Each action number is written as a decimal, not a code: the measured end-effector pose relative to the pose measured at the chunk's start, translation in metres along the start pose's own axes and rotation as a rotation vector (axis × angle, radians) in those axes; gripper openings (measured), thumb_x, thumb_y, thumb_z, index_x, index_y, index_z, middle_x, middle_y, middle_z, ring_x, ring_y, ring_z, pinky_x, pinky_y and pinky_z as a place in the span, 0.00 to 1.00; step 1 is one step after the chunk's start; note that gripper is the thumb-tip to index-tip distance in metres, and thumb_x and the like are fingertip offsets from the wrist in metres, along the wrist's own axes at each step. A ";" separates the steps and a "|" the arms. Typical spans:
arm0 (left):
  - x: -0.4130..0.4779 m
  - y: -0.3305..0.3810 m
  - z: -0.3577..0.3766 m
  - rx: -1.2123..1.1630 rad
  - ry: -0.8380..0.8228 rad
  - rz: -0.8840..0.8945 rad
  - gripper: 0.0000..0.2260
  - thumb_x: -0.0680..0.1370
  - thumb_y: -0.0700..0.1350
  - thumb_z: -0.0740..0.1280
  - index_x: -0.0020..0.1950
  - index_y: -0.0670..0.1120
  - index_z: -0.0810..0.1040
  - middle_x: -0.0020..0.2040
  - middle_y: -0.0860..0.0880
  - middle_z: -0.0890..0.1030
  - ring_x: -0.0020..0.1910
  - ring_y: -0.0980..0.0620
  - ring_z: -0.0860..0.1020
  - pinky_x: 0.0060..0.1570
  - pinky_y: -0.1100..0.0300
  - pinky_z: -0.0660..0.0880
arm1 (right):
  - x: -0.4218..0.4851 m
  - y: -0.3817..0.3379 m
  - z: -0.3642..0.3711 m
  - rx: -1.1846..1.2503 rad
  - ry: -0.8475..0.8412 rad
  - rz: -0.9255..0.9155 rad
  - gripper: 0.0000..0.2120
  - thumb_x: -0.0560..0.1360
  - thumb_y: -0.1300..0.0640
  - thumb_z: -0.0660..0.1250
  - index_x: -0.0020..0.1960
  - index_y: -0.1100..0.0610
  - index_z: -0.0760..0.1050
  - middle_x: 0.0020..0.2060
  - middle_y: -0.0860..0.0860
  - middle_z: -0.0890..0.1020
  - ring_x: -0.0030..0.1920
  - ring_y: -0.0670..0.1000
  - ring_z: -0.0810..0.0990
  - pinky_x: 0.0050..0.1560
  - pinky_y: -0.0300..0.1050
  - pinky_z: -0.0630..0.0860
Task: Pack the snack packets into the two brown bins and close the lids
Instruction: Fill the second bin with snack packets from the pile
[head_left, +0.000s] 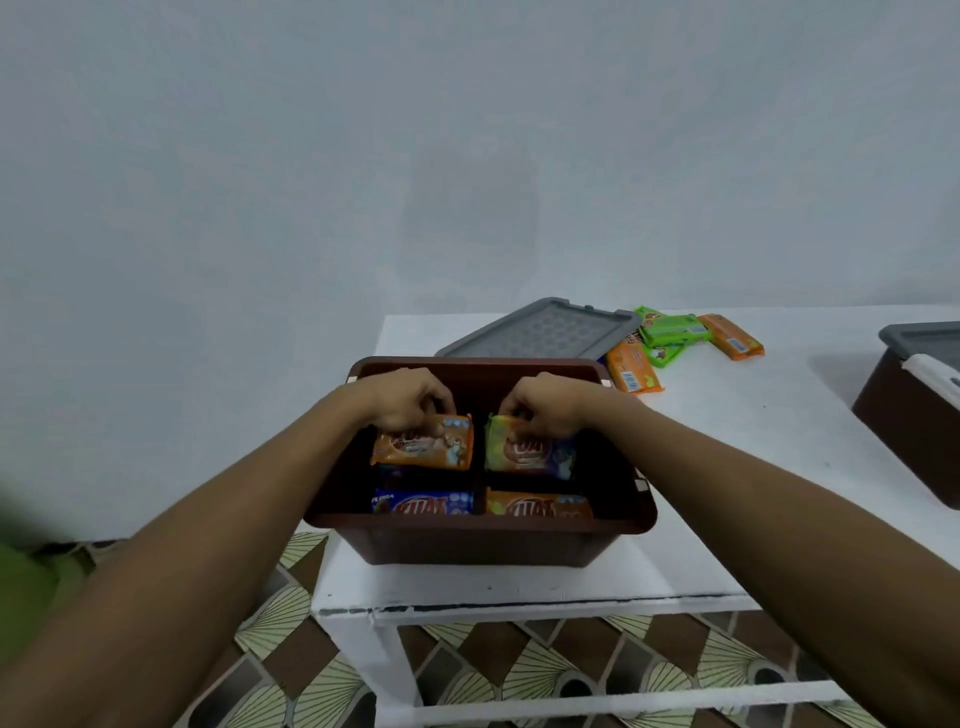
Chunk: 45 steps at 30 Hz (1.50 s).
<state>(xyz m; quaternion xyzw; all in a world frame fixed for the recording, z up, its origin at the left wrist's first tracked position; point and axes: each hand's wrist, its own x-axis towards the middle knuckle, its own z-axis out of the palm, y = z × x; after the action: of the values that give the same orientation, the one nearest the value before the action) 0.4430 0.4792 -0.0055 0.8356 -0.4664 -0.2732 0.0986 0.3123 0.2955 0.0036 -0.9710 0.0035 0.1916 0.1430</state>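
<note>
Both hands work inside the open brown bin (480, 540). Left hand (402, 397) pinches an orange snack packet (423, 444); right hand (550, 402) pinches a green one (527, 452).

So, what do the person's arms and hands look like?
Left hand and right hand are bare: no gloves, rings or watch show. Both forearms are uncovered. A blurred green cloth at the left edge may be clothing.

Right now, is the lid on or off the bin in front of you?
Off. The brown bin stands open, snack packets showing inside, and a grey lid lies on the white table behind it.
</note>
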 end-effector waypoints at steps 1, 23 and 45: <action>0.000 0.000 0.001 0.051 0.043 0.009 0.10 0.76 0.45 0.70 0.57 0.51 0.81 0.46 0.53 0.83 0.45 0.52 0.80 0.44 0.58 0.75 | 0.002 0.001 0.003 -0.029 0.039 -0.014 0.13 0.78 0.55 0.67 0.62 0.54 0.78 0.56 0.51 0.82 0.55 0.50 0.80 0.55 0.47 0.77; -0.005 0.004 0.016 0.172 0.181 0.065 0.14 0.69 0.46 0.77 0.52 0.50 0.80 0.43 0.55 0.79 0.42 0.55 0.78 0.42 0.60 0.76 | -0.015 0.002 0.015 -0.241 0.242 0.005 0.12 0.72 0.50 0.73 0.53 0.50 0.75 0.50 0.49 0.77 0.46 0.50 0.74 0.33 0.37 0.62; 0.093 0.187 0.017 -0.662 0.437 0.284 0.02 0.78 0.41 0.69 0.47 0.42 0.79 0.39 0.43 0.82 0.35 0.52 0.80 0.37 0.61 0.78 | -0.116 0.193 0.051 0.897 0.850 0.324 0.05 0.77 0.58 0.66 0.44 0.56 0.79 0.38 0.53 0.84 0.39 0.50 0.82 0.39 0.42 0.75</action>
<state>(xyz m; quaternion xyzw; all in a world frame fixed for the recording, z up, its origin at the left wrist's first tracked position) 0.3368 0.3015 0.0244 0.7243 -0.4322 -0.2082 0.4953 0.1740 0.1190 -0.0513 -0.7952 0.2865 -0.2114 0.4909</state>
